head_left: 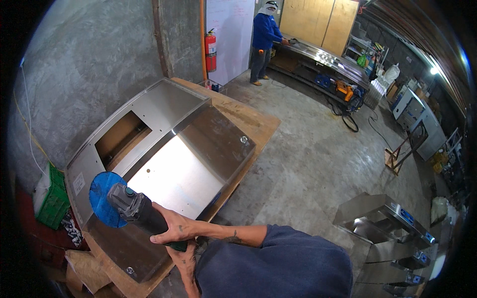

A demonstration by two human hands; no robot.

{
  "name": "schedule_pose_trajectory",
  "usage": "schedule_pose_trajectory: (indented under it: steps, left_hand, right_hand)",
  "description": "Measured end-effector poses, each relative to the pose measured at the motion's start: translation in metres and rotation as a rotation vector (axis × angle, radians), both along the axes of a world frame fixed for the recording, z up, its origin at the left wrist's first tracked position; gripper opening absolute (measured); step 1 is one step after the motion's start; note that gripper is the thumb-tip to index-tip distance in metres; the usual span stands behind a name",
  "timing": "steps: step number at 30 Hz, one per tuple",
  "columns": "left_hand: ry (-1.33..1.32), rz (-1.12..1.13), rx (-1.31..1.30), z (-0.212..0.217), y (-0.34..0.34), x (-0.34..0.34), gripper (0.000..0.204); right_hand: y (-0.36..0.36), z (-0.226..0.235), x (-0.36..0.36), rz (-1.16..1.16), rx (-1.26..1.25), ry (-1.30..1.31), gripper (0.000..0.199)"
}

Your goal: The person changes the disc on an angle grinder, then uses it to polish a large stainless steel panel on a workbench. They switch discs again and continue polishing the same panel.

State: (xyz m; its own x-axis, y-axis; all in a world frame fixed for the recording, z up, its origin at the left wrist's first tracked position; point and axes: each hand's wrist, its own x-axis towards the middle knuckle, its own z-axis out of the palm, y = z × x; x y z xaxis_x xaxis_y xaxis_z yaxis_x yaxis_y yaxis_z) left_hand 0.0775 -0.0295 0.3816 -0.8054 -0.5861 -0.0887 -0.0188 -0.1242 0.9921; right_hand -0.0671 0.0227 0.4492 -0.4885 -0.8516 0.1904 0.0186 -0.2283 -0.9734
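My right hand (pixel 175 224) is wrapped round the black body of an angle grinder (pixel 139 211), its thumb along the lower side. Below it, my left hand (pixel 185 260) grips the rear end of the same tool; most of its fingers are hidden. A large round blue disc (pixel 102 201) sits at the grinder's head, over the left part of a stainless steel housing (pixel 169 174). That housing has a rectangular cut-out, small holes and a round fitting near two corners. Whether the disc touches the metal I cannot tell.
The housing lies on a wooden board (pixel 248 116). A green crate (pixel 52 196) and cardboard (pixel 89 268) stand left. Steel cabinets (pixel 377 218) are at right. Farther back, a person (pixel 266 37) in blue works at a metal-topped bench (pixel 323 54); a fire extinguisher (pixel 211 52) hangs nearby.
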Motion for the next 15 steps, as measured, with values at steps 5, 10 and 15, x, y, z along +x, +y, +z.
schedule_pose_trajectory:
  steps: [5, 10, 15]
  left_hand:
    - [-0.005, -0.005, -0.031, -0.003, -0.003, -0.001, 0.070]
    - [-0.026, 0.018, -0.038, -0.006, -0.004, -0.003, 0.070]
    - [-0.038, -0.005, -0.015, 0.009, 0.000, -0.004, 0.070]
  right_hand:
    - [0.003, 0.006, -0.001, 0.032, 0.063, -0.004, 0.114]
    - [0.001, 0.004, 0.002, -0.029, 0.049, 0.023, 0.113]
    - [0.000, 0.004, 0.003, -0.082, 0.023, 0.035, 0.106]
